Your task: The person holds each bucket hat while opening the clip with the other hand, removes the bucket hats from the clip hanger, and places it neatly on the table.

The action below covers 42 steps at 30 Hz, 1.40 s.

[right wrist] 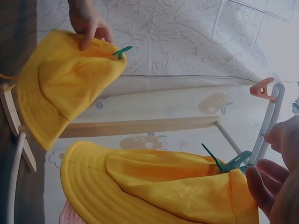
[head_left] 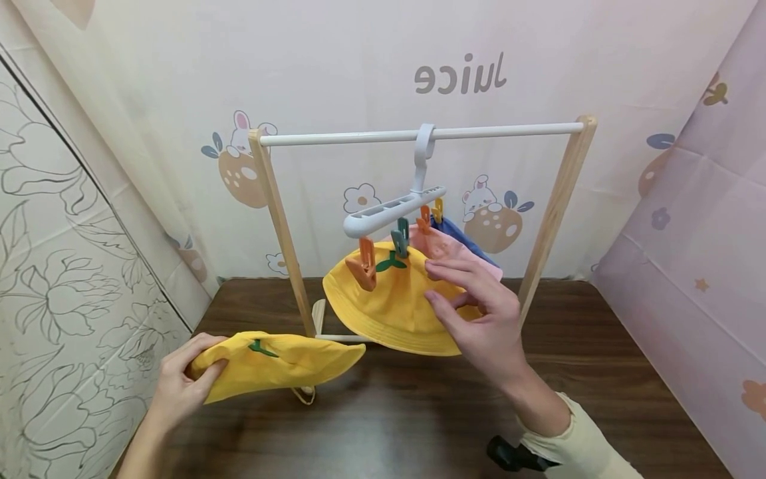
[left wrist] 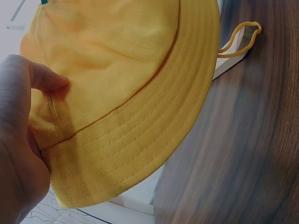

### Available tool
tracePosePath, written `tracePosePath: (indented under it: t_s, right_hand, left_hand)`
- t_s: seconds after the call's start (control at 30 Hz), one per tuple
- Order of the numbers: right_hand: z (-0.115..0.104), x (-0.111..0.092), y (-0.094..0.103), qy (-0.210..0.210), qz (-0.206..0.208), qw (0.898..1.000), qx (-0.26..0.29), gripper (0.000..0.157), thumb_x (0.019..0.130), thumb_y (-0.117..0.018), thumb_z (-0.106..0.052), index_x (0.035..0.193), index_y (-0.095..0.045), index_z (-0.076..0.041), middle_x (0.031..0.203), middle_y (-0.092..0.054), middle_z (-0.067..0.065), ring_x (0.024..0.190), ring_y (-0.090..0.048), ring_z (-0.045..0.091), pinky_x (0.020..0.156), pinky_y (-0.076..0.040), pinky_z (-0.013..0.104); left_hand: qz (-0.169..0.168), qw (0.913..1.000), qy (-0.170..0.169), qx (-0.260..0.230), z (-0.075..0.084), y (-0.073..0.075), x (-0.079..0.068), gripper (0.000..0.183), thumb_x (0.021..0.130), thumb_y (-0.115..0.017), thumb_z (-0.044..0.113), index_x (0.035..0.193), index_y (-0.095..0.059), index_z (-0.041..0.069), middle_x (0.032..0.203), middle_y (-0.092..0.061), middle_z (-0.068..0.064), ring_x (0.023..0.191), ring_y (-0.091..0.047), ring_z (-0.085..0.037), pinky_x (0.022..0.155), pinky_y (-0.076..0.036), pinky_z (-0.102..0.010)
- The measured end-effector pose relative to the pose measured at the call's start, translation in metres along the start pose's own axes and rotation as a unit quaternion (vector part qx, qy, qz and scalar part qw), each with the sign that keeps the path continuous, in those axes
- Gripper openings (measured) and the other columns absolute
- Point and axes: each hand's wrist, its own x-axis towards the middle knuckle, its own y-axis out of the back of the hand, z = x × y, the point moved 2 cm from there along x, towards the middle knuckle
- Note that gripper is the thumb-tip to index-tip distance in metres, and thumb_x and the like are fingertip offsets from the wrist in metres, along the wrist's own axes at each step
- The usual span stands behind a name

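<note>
At the lower left, my left hand (head_left: 185,379) pinches a yellow bucket hat (head_left: 287,369) by one end, thumb on the outside; a green sprout tops the crown and a yellow cord loop (left wrist: 254,29) dangles from it. A second yellow bucket hat (head_left: 389,313) hangs by its crown from a dark green clip (head_left: 399,238) on a grey clip hanger (head_left: 389,214). In front of this hat's right side is my right hand (head_left: 487,316), thumb and fingers parted with nothing held between them. An orange clip (head_left: 363,266) dangles at the hanger's near end, holding nothing.
The hanger hooks over the white rod (head_left: 347,138) of a wooden-legged rack standing on a dark wood table (head_left: 383,426). Behind the yellow hat, pink cloth (head_left: 473,258) and a blue item (head_left: 457,234) hang from orange and yellow clips. Printed curtains enclose the back and sides.
</note>
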Motion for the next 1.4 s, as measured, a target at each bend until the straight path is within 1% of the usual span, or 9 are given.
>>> tracePosePath:
  t_s: [0.1, 0.2, 0.47, 0.63, 0.73, 0.87, 0.97, 1.2, 1.4]
  right_hand:
    - [0.0, 0.0, 0.003, 0.006, 0.007, 1.0, 0.002, 0.046, 0.085, -0.085, 0.016, 0.127, -0.084, -0.003, 0.124, -0.083, 0.016, 0.111, -0.075, 0.002, 0.079, -0.061, 0.012]
    - [0.001, 0.001, 0.005, 0.005, 0.012, 1.0, 0.0, 0.045, 0.085, -0.086, 0.016, 0.126, -0.084, -0.002, 0.126, -0.084, 0.008, 0.108, -0.075, 0.003, 0.079, -0.061, 0.012]
    - [0.003, 0.003, 0.013, -0.008, 0.021, 1.0, -0.014, 0.044, 0.086, -0.086, 0.016, 0.127, -0.084, -0.002, 0.127, -0.084, -0.001, 0.089, -0.075, -0.002, 0.076, -0.061, 0.012]
    - [0.004, 0.006, 0.018, -0.01, 0.029, 0.999, -0.008, 0.043, 0.087, -0.084, 0.018, 0.126, -0.084, 0.001, 0.126, -0.08, -0.018, 0.095, -0.077, -0.001, 0.077, -0.062, 0.012]
    - [0.006, 0.007, 0.021, -0.012, 0.031, 0.999, -0.009, 0.041, 0.087, -0.082, 0.019, 0.125, -0.083, 0.002, 0.125, -0.081, -0.016, 0.096, -0.076, 0.0, 0.077, -0.062, 0.012]
    - [0.007, 0.007, 0.023, -0.015, 0.031, 0.999, -0.007, 0.041, 0.088, -0.081, 0.019, 0.126, -0.083, 0.003, 0.126, -0.083, -0.001, 0.099, -0.076, 0.0, 0.077, -0.063, 0.013]
    - [0.007, 0.008, 0.024, -0.009, 0.037, 0.999, 0.001, 0.042, 0.087, -0.081, 0.02, 0.126, -0.083, 0.004, 0.125, -0.084, 0.002, 0.1, -0.077, 0.002, 0.077, -0.063, 0.013]
    - [0.009, 0.011, 0.024, -0.018, 0.044, 0.999, -0.012, 0.046, 0.087, -0.083, 0.017, 0.13, -0.082, 0.001, 0.126, -0.078, -0.023, 0.105, -0.077, 0.002, 0.083, -0.062, 0.012]
    - [0.009, 0.013, 0.023, -0.033, 0.036, 0.999, -0.021, 0.047, 0.088, -0.084, 0.013, 0.133, -0.081, -0.003, 0.126, -0.076, -0.025, 0.112, -0.075, 0.002, 0.091, -0.062, 0.014]
  left_hand:
    - [0.002, 1.0, 0.002, -0.001, 0.0, 0.002, 0.0, 0.044, 0.072, -0.076, -0.034, 0.106, -0.078, -0.006, 0.11, -0.073, 0.029, 0.09, -0.063, 0.007, 0.083, -0.05, -0.008]
    - [0.006, 1.0, 0.001, 0.006, 0.002, 0.003, 0.001, 0.045, 0.071, -0.076, -0.034, 0.107, -0.078, -0.006, 0.11, -0.073, 0.031, 0.09, -0.063, 0.008, 0.083, -0.05, -0.007]
    - [0.014, 0.9997, -0.007, 0.018, 0.003, 0.01, 0.001, 0.048, 0.07, -0.076, -0.035, 0.108, -0.079, -0.005, 0.111, -0.073, 0.032, 0.089, -0.063, 0.008, 0.082, -0.049, -0.008]
    - [0.02, 0.9994, -0.008, 0.025, 0.002, 0.014, 0.0, 0.049, 0.069, -0.077, -0.035, 0.107, -0.079, -0.004, 0.111, -0.073, 0.033, 0.09, -0.063, 0.01, 0.082, -0.049, -0.007]
    - [0.026, 0.9993, -0.008, 0.025, 0.002, 0.016, -0.001, 0.049, 0.069, -0.077, -0.035, 0.108, -0.079, -0.006, 0.113, -0.073, 0.033, 0.093, -0.063, 0.01, 0.085, -0.049, -0.006]
    - [0.028, 0.9993, -0.003, 0.025, 0.001, 0.019, -0.003, 0.047, 0.069, -0.076, -0.036, 0.107, -0.078, -0.008, 0.115, -0.073, 0.033, 0.095, -0.064, 0.012, 0.088, -0.049, -0.005]
    - [0.026, 0.9993, -0.001, 0.027, 0.0, 0.021, -0.003, 0.047, 0.069, -0.075, -0.036, 0.106, -0.078, -0.008, 0.114, -0.072, 0.034, 0.094, -0.064, 0.012, 0.087, -0.049, -0.005]
    - [0.026, 0.9993, -0.01, 0.026, -0.003, 0.022, -0.004, 0.049, 0.067, -0.076, -0.036, 0.106, -0.078, -0.007, 0.114, -0.073, 0.033, 0.093, -0.064, 0.011, 0.085, -0.049, -0.005]
    - [0.028, 0.9991, -0.009, 0.032, -0.004, 0.024, -0.004, 0.048, 0.067, -0.077, -0.035, 0.105, -0.079, -0.005, 0.111, -0.073, 0.035, 0.091, -0.063, 0.011, 0.083, -0.048, -0.004]
